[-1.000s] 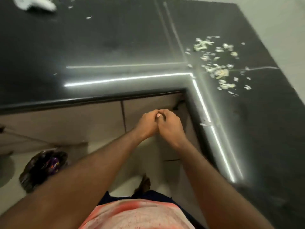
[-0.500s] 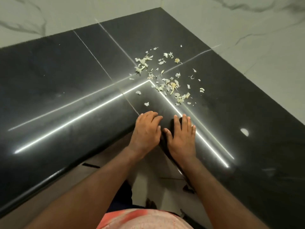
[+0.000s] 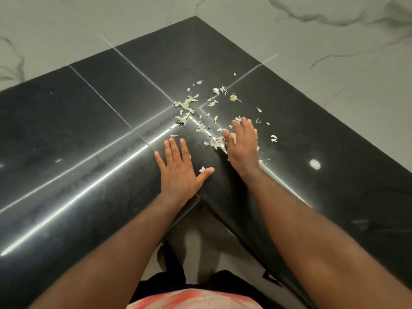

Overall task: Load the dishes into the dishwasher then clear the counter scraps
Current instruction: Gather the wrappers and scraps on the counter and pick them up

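Now: scrap clearing begun at the counter (image 3: 89, 134) corner

Straight, spread fingers (image 3: 172, 150) are shown on the left hand (image 3: 178, 172), which is laid palm-down and flat on the dark stone near the inner corner; nothing is held in it. On the right hand (image 3: 243, 146) the fingers are loosely bent and rested over part of the scraps (image 3: 185, 105). No pinch or closed grasp is seen, though whatever lies under the palm is hidden. One scrap is seen just beside the left thumb. The pale, papery pieces are scattered between and beyond the two hands, thickest where the bright light reflections cross, with stray bits spread toward the marbled wall (image 3: 334, 63). Below the counter edge a strip of floor (image 3: 200, 239) is seen between the forearms. No dishes and no dishwasher are in view, so the loading step cannot be checked; it is judged to be finished, since attention is given to the scraps. The clearing itself is judged barely started: the litter is not yet gathered into a pile, and sweeping together and removal are left to be done.
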